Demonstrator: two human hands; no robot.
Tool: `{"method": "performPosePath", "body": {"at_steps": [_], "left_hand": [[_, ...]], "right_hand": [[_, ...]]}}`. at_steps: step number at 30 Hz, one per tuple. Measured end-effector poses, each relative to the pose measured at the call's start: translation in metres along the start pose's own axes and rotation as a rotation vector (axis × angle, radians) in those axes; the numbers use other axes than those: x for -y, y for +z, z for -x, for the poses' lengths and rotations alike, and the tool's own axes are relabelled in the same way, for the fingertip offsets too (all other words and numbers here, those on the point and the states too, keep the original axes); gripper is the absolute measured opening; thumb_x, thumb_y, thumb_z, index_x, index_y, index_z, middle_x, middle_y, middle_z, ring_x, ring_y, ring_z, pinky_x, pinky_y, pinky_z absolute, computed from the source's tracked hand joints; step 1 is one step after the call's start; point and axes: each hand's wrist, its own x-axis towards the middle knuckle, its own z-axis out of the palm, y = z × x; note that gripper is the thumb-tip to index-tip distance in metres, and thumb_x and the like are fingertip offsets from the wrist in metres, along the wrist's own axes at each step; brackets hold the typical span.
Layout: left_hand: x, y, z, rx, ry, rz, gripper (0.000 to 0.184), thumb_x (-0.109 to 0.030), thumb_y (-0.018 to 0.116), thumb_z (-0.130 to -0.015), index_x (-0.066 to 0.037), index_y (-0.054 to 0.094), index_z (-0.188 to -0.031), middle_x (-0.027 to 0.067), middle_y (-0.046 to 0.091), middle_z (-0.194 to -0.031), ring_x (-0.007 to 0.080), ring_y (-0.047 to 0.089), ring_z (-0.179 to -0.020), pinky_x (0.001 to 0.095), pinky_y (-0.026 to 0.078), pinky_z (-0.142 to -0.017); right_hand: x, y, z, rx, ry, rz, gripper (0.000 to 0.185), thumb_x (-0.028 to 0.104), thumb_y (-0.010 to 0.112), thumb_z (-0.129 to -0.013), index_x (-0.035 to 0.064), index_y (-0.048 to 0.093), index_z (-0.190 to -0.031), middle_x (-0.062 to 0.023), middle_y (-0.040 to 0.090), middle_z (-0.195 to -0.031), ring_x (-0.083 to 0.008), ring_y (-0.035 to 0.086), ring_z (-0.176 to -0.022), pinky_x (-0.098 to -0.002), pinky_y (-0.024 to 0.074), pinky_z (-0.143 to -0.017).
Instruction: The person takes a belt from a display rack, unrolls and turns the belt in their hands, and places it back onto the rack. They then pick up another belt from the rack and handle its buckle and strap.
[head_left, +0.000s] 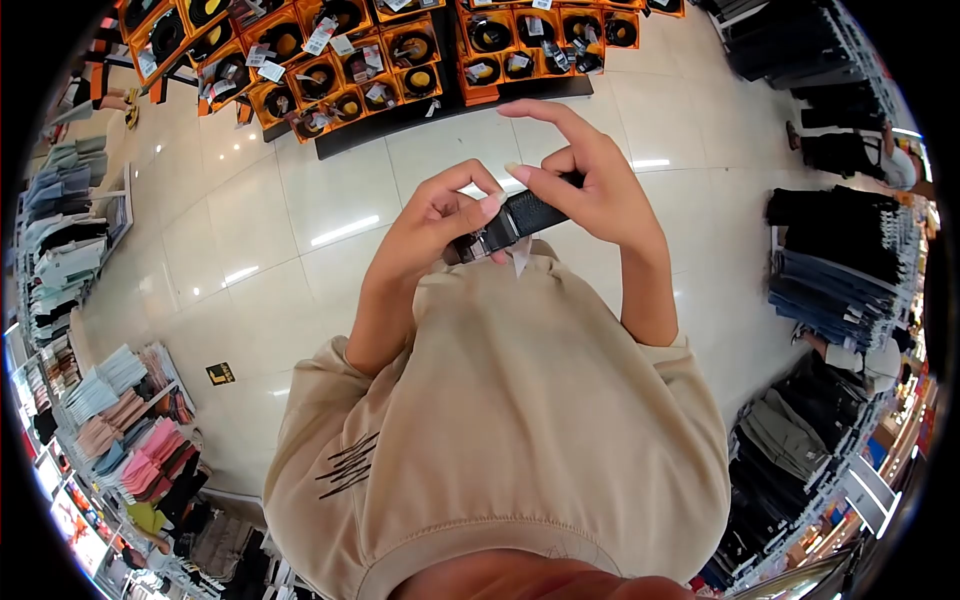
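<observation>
A black leather belt [538, 213] with a dark metal buckle [487, 240] is held up in front of my chest. My left hand [432, 215] is closed on it at the buckle end, thumb and index finger pinching the strap's upper edge. The strap runs into my right hand [597, 188], whose lower fingers are curled around it, largely hidden. That hand's index finger is raised off the belt, and its thumb points toward the buckle. A small pale tag [521, 258] hangs below the strap near the buckle.
Ahead stands a display rack [350, 60] of coiled belts in orange boxes, several with white tags. Clothing racks line the left [75, 220] and the right [835, 235]. A person [850, 155] is by the right racks. A dark floor sign [220, 374] lies at left.
</observation>
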Motion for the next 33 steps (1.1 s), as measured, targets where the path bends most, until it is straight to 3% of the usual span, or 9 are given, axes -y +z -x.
{"method": "performPosePath", "body": {"at_steps": [11, 15, 20, 22, 23, 25, 27, 31, 33], "left_hand": [[0.019, 0.009, -0.025, 0.054, 0.023, 0.072, 0.017, -0.021, 0.056, -0.097, -0.005, 0.051, -0.099, 0.0105, 0.068, -0.079, 0.0145, 0.066, -0.063, 0.0258, 0.052, -0.059], [0.011, 0.004, -0.023, 0.02, 0.037, 0.16, 0.019, -0.023, 0.056, -0.097, -0.005, 0.051, -0.1, 0.0096, 0.066, -0.078, 0.0147, 0.065, -0.061, 0.0258, 0.052, -0.059], [0.002, -0.011, -0.027, 0.068, 0.155, 0.26, 0.025, -0.03, 0.053, -0.098, -0.006, 0.048, -0.103, 0.0127, 0.065, -0.076, 0.0155, 0.063, -0.057, 0.0252, 0.051, -0.054], [0.007, -0.018, -0.032, 0.067, 0.283, 0.3, 0.029, -0.034, 0.048, -0.099, -0.006, 0.047, -0.104, 0.0145, 0.063, -0.074, 0.0162, 0.061, -0.054, 0.0261, 0.051, -0.054], [0.01, -0.017, -0.034, 0.083, 0.37, 0.458, 0.032, -0.038, 0.043, -0.1, -0.007, 0.05, -0.107, 0.0065, 0.058, -0.062, 0.0194, 0.058, -0.062, 0.0294, 0.051, -0.069], [0.011, -0.014, -0.035, 0.153, 0.37, 0.925, 0.037, -0.039, 0.038, -0.101, -0.009, 0.056, -0.112, -0.0025, 0.051, -0.051, 0.0228, 0.054, -0.08, 0.0349, 0.046, -0.085], [0.014, -0.03, -0.047, 0.488, 0.377, 1.145, 0.032, -0.027, 0.042, -0.095, -0.012, 0.062, -0.116, -0.0088, 0.048, -0.048, 0.023, 0.045, -0.103, 0.0417, 0.033, -0.108], [0.016, -0.035, -0.042, 0.392, 0.477, 1.124, 0.017, -0.022, 0.053, -0.085, -0.015, 0.067, -0.089, -0.0126, 0.05, -0.051, 0.019, 0.046, -0.107, 0.0413, 0.022, -0.116], [0.014, -0.03, -0.041, 0.347, 0.532, 1.093, 0.014, -0.022, 0.054, -0.083, -0.017, 0.067, -0.079, -0.0138, 0.05, -0.052, 0.0173, 0.046, -0.108, 0.0407, 0.02, -0.116]], "right_hand": [[0.017, 0.007, -0.002, -0.018, 0.015, 0.096, 0.044, 0.006, 0.059, -0.087, 0.0078, 0.053, -0.131, -0.0065, 0.056, -0.048, -0.0045, 0.04, -0.048, -0.0223, 0.0346, -0.05], [-0.002, -0.009, -0.006, -0.073, 0.171, -0.028, 0.038, 0.01, 0.059, -0.091, 0.0085, 0.054, -0.13, 0.0016, 0.053, -0.051, -0.0027, 0.038, -0.049, -0.0211, 0.03, -0.05], [-0.006, -0.018, -0.007, 0.052, 0.019, -0.19, 0.038, 0.009, 0.06, -0.092, 0.0066, 0.052, -0.129, 0.0039, 0.055, -0.072, -0.0014, 0.045, -0.067, -0.0192, 0.0319, -0.06], [0.005, -0.018, -0.01, 0.006, -0.056, -0.179, 0.039, 0.008, 0.06, -0.092, 0.005, 0.052, -0.129, -0.0002, 0.061, -0.084, -0.0062, 0.054, -0.079, -0.0222, 0.0414, -0.072], [0.009, -0.016, -0.013, -0.015, -0.103, -0.17, 0.04, 0.008, 0.06, -0.091, 0.0046, 0.051, -0.13, -0.0018, 0.063, -0.088, -0.008, 0.057, -0.083, -0.024, 0.0443, -0.077], [0.017, -0.01, -0.014, -0.125, -0.194, -0.077, 0.036, 0.006, 0.062, -0.089, 0.0027, 0.055, -0.124, -0.0072, 0.066, -0.096, -0.0146, 0.06, -0.089, -0.0276, 0.046, -0.084], [0.016, -0.002, -0.02, -0.286, -0.365, 0.122, 0.033, 0.005, 0.063, -0.088, 0.0019, 0.058, -0.12, -0.0092, 0.066, -0.097, -0.0175, 0.061, -0.088, -0.0278, 0.0458, -0.084], [0.019, 0.015, -0.001, -0.549, -0.488, 0.231, 0.021, 0.002, 0.069, -0.08, 0.0007, 0.066, -0.101, -0.0112, 0.065, -0.091, -0.0243, 0.061, -0.08, -0.0316, 0.0506, -0.072], [0.024, 0.03, 0.011, -0.507, -0.438, 0.167, 0.018, 0.0, 0.07, -0.078, 0.0001, 0.066, -0.096, -0.0105, 0.065, -0.086, -0.0203, 0.06, -0.072, -0.0295, 0.0498, -0.06]]}}
